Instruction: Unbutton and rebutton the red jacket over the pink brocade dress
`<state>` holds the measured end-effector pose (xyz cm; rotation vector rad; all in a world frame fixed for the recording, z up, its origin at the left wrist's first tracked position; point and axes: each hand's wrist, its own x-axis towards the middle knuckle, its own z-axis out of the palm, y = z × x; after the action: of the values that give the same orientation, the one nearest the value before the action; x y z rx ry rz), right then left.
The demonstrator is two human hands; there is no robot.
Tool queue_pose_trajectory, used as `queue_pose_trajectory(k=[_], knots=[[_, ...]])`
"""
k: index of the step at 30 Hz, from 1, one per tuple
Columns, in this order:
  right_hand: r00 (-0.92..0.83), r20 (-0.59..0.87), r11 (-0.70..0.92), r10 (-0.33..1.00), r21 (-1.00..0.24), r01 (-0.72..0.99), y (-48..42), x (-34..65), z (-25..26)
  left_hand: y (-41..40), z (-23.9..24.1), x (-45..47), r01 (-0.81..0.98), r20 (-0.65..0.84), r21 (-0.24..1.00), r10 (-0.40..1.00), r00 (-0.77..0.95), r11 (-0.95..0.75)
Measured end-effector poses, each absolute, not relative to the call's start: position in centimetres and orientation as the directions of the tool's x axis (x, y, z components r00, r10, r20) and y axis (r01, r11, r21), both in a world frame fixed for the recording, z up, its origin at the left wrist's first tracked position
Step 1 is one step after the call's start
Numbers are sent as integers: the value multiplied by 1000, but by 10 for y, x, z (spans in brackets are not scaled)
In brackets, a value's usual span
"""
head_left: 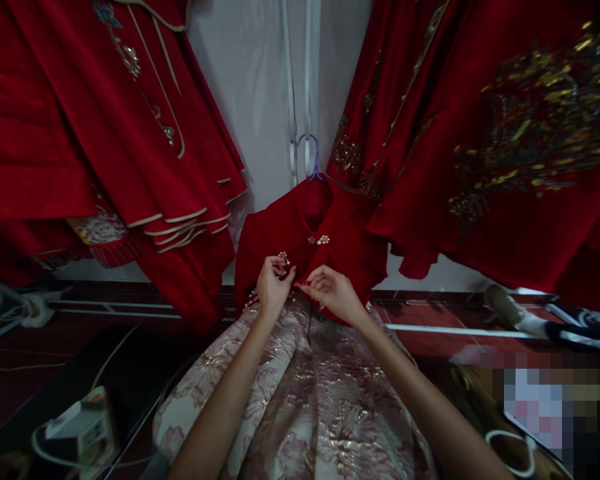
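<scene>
A small red velvet jacket (pixel 353 243) hangs on a blue hanger (pixel 313 157) against the white wall, over a pale brocade skirt (pixel 320 393). A pearl button clasp (pixel 321 239) sits closed near its collar. My left hand (pixel 273 285) is pinched on a second pearl clasp (pixel 283 259) lower on the jacket front. Just to the right of it, my right hand (pixel 330 290) has its fingers pressed together on the red fabric edge. The two hands almost touch.
Larger red garments with gold embroidery hang at left (pixel 105 147) and right (pixel 505 133). A white device with a cable (pixel 83 427) lies low at left. A person's foot in a white sock (pixel 510 310) shows at right. A metal rail (pixel 460 330) runs along the floor.
</scene>
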<state>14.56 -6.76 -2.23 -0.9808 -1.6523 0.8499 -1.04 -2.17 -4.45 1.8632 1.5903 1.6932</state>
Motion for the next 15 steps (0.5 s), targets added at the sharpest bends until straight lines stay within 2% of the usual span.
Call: queue_pose_trajectory(k=[5,9,15], knots=[[-103,436,447,894,-851,275,-34,141,-23,-15,-35,-10,776,595,575,784,-178,-260],[-19,434,426,901,-872,243,-19,139,-27,-5,-30,-12,838,558,521,808,-189,-164],[49,416,403,908,-899,173,-2,134,-36,-3,-34,-8,860,595,468,793,-135,-205]])
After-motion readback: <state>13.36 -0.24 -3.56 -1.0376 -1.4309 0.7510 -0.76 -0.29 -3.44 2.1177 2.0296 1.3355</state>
